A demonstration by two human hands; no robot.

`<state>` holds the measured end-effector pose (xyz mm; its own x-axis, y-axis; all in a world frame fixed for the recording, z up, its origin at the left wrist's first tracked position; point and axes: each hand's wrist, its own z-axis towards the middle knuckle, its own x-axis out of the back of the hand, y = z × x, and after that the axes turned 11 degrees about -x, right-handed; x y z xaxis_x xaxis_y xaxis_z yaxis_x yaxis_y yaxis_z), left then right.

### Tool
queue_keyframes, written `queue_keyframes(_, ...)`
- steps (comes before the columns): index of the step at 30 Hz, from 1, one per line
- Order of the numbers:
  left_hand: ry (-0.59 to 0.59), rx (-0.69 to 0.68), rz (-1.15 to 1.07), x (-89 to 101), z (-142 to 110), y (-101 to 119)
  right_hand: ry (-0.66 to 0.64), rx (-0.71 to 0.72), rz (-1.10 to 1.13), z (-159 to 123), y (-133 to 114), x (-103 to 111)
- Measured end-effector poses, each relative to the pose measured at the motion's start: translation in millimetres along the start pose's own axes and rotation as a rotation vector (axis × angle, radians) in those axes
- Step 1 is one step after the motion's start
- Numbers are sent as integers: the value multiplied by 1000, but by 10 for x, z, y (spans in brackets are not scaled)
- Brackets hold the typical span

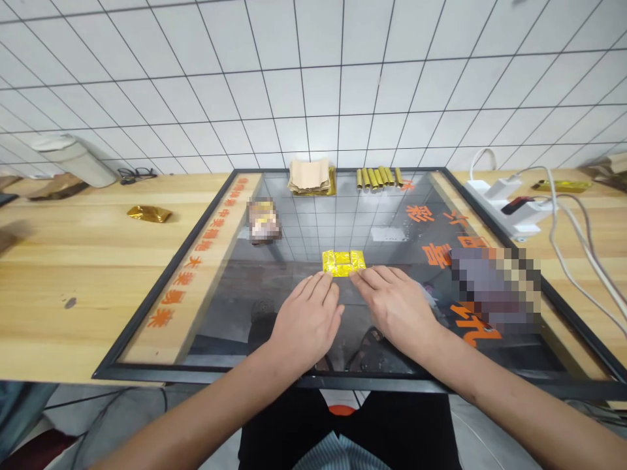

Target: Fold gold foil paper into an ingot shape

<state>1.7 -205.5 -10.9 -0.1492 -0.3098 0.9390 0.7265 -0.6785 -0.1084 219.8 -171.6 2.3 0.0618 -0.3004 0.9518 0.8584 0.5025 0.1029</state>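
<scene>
Head view: I'm seeing the left grip (306, 320) and right grip (396, 307) lying open against the near edge of the gold foil packet (343, 262), apparently steadying it.

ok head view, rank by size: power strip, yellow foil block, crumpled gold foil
1. The white power strip looks largest.
2. The yellow foil block and the crumpled gold foil look about alike in width; the block sits nearer the camera, so I won't rank them.
</scene>
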Motion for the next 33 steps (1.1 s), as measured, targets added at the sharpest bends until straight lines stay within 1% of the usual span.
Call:
queue_keyframes(5,24,16,16,12,-2,-1,28,-28,-6,-23,-21,12)
queue_keyframes(11,20,40,34,49,11,5,56,-28,-2,-24,-34,7)
queue_keyframes(16,28,52,0,69,9,-20,83,-33,9,-32,-38,11)
queue_keyframes(22,16,89,-60,110,22,-79,56,-58,22,-20,-43,5)
queue_keyframes(27,32,94,-78,113,18,-113,18,-92,50,-20,-37,26)
queue_keyframes(33,51,143,-126,102,10,-147,-19,-141,124,-7,-22,40)
